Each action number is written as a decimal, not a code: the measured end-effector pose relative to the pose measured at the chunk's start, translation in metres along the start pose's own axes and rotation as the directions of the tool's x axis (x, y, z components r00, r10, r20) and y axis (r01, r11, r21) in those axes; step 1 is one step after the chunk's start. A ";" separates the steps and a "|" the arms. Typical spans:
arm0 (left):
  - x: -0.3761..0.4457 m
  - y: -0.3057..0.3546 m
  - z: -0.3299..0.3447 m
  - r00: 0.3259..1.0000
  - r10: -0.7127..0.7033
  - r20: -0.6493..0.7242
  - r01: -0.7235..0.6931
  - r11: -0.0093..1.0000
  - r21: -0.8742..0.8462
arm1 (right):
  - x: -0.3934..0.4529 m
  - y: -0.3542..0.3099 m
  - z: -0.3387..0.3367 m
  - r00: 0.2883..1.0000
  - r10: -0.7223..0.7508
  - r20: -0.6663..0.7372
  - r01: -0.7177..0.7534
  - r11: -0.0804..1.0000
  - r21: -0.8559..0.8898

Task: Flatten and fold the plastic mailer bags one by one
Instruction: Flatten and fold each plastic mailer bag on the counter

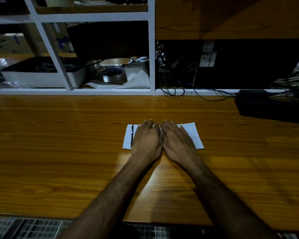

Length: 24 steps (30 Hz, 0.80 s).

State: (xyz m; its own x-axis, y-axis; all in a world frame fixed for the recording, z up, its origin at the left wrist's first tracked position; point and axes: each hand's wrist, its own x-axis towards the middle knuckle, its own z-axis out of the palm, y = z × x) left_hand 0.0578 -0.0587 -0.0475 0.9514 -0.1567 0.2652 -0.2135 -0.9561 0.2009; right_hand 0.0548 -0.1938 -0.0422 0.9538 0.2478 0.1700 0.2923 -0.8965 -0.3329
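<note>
Both hands are down flat, side by side: the left hand (pixel 146 140) and the right hand (pixel 177 141) lie palm-down with fingers straight and close together, their inner edges touching along the middle, pressing on a white mailer bag (pixel 192 133). Nothing is gripped here, no curl in the fingers, just open palms bearing on the plastic. The bag lies as a flat, wide rectangle on the wooden table (pixel 59 144), a little right of the table's centre and about midway between the near edge and the far one; its two ends stick out from under the hands, the left end showing a dark stripe (pixel 132 135) running near to far just beside the left hand's knuckles. Both bare forearms come in from the near edge, converging toward the bag. Moving outward, the far right of the table carries a black keyboard (pixel 273 107), well apart from the bag, with dark cables (pixel 173 93) trailing over the far edge next to it. Beyond the table stands a white frame shelf (pixel 151 54); in its lower left bay sits a white tray (pixel 41 78) filled with dark items, and to its right a roll of white plastic (pixel 135 69) with a loose sheet spilling down. Further right, a tangle of wires in a dark recess, too dim to sort out. At the near edge, below the tabletop, a patterned floor (pixel 33 228) shows.
</note>
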 end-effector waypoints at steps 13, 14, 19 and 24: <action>-0.004 0.006 -0.003 0.976 -0.171 0.134 0.152 0.978 0.143 | 0.000 -0.004 -0.001 0.986 0.130 0.104 -0.114 0.983 -0.147; -0.005 0.007 -0.003 0.975 -0.179 0.130 0.160 0.976 0.145 | -0.001 -0.004 -0.001 0.985 0.139 0.099 -0.124 0.982 -0.146; -0.007 0.008 -0.002 0.971 -0.218 0.099 0.201 0.967 0.158 | -0.003 -0.003 -0.002 0.985 0.156 0.077 -0.142 0.976 -0.163; -0.012 0.009 -0.005 0.964 -0.248 0.091 0.227 0.954 0.196 | -0.004 0.002 -0.003 0.983 0.174 0.062 -0.162 0.974 -0.158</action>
State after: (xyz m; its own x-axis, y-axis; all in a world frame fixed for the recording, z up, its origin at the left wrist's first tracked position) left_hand 0.0430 -0.0644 -0.0441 0.9907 0.0636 0.1205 0.0559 -0.9962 0.0666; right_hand 0.0509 -0.1974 -0.0407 0.9926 0.1103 0.0516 0.1187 -0.9716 -0.2048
